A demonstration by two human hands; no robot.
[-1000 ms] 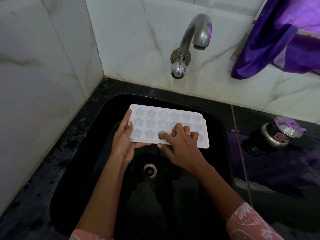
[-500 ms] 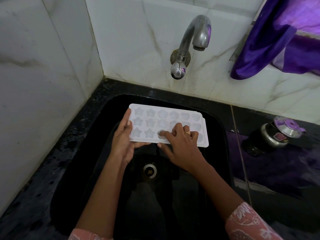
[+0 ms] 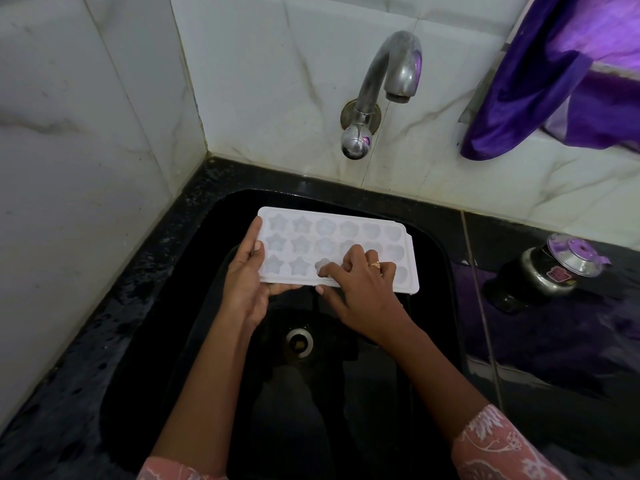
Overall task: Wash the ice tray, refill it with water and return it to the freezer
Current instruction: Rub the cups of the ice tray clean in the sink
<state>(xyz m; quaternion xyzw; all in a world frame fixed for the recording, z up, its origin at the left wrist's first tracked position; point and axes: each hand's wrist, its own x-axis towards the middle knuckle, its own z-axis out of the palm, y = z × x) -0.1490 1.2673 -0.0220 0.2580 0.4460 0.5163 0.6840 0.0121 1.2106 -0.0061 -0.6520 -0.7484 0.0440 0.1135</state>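
A white ice tray [image 3: 349,230] with star and round moulds is held level over the black sink [image 3: 433,254]. My left hand [image 3: 247,282] grips its left end, thumb on top and fingers underneath. My right hand [image 3: 360,289] lies on the tray's front middle. Its fingers are bent, with the index fingertip in a front-row mould and the thumb under the front edge. A ring shows on one finger. The steel tap [image 3: 388,84] on the wall behind gives no water.
The sink drain [image 3: 298,342] lies below the hands. A steel pot with a lid [image 3: 554,268] stands on the black counter [image 3: 554,341] at the right. Purple cloth [image 3: 561,81] hangs at the top right. White tiled walls close the left and back.
Nothing has clearly changed; both hands and the tray stay in the same place, with only a slight shift of the view.
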